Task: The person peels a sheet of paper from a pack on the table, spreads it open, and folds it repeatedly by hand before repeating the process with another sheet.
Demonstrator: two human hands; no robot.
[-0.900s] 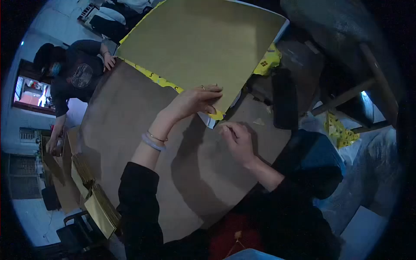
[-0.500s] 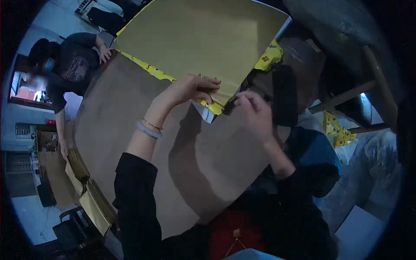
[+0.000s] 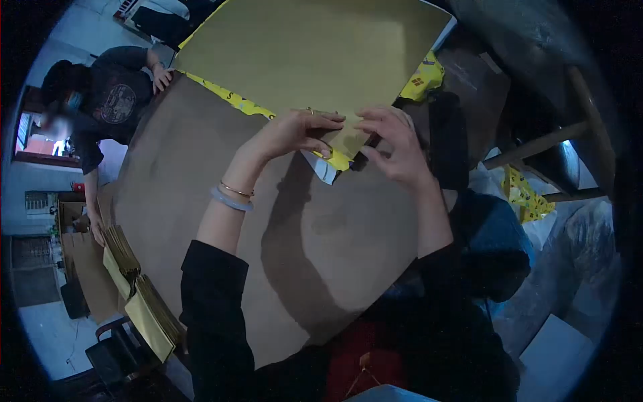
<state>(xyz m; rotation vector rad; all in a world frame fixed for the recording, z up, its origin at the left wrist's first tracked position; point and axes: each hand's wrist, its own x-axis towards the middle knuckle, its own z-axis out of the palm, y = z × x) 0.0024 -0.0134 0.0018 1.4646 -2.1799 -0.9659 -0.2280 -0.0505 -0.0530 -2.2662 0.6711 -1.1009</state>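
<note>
A large stack of dull gold paper (image 3: 301,60) lies at the far side of the table, with torn yellow printed wrapping (image 3: 234,102) along its edges. My left hand (image 3: 298,132) holds its near corner, fingers on top and thumb at the yellow edge. Opposite it, my right hand (image 3: 395,141) bends its fingers over the same corner, the thumb lower at the side. Between both hands the corner of the top paper looks slightly raised. Below it a white flap of wrapping (image 3: 320,167) sticks out.
The brown tabletop (image 3: 201,167) spreads below my arms. At left, a masked person (image 3: 110,100) rests one hand on the table and another by bundles of folded gold paper (image 3: 151,315). Wooden bars (image 3: 536,147), yellow wrapping (image 3: 526,194) and clear plastic (image 3: 583,248) are at right.
My right hand has moved up and left onto the paper's corner, beside my left hand. My left hand stays at the corner with little movement.
</note>
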